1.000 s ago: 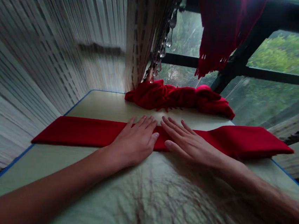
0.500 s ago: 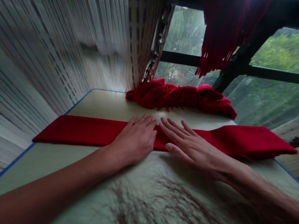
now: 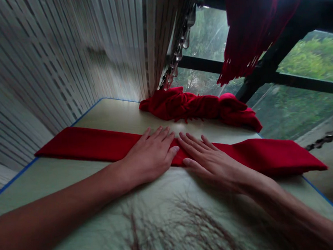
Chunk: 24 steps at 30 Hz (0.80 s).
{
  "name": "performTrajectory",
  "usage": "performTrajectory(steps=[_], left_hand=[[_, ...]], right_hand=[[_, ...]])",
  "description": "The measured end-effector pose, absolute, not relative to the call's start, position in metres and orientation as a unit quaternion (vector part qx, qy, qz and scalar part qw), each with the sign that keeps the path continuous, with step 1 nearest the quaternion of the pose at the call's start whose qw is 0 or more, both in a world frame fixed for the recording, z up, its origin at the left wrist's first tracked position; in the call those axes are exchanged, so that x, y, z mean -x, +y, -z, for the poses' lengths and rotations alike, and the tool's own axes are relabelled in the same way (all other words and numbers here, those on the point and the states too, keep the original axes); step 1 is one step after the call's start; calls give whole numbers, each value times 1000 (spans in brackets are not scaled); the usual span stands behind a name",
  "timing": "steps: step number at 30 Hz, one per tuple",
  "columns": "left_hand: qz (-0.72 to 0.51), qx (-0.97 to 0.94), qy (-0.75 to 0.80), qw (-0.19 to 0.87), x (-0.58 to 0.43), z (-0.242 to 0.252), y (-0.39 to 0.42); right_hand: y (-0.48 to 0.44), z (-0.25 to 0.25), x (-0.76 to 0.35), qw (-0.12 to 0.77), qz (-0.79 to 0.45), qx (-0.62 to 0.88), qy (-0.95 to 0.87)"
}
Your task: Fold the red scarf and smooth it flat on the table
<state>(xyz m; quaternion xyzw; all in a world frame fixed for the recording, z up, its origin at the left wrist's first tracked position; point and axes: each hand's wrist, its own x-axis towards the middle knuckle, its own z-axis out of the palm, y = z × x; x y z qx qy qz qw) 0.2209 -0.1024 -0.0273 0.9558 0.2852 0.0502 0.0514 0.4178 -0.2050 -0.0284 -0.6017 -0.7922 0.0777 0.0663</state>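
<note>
Both hands are open and palm down on the cloth, a long red piece folded into a band. The left hand is flat, its 4 fingers pointing to the far side with small gaps between them, its thumb turned right over the cloth. The right hand is also flat, fingers straight and pointing far and left, thumb a little apart from them. Neither hand grips anything. The 2 hands sit just beside each other near the middle of the cloth, and a small patch of red shows between them.

The cloth lies crosswise on the table, which is pale with a blue edge. Its left end reaches the table's left edge; its right end juts out past the right edge. The left part looks flat and smooth, while the right part looks thicker and a little raised.

On the far side of the table lies a heap of crumpled red fabric with some fringe, apart from the cloth. Above and right of it hangs a scarf, dark red and fringed at its lower end, in front of the window. Green foliage shows through the panes. A striped curtain hangs at the far left, with clear beads along its right side. At the near side, blurred strands of dark hair cross the view of the table.
</note>
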Motion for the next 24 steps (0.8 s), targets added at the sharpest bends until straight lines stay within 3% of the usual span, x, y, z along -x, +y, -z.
performTrajectory(steps=[7, 13, 24], left_hand=[[-58, -957, 279, 46, -220, 29, -102], [-58, -957, 280, 52, -220, 27, -103], [-43, -956, 280, 69, -218, 23, -98]], right_hand=[[-204, 24, -415, 115, -66, 603, -787], [-199, 30, -412, 75, -75, 604, -790], [-195, 30, -438, 140, -52, 634, -759]])
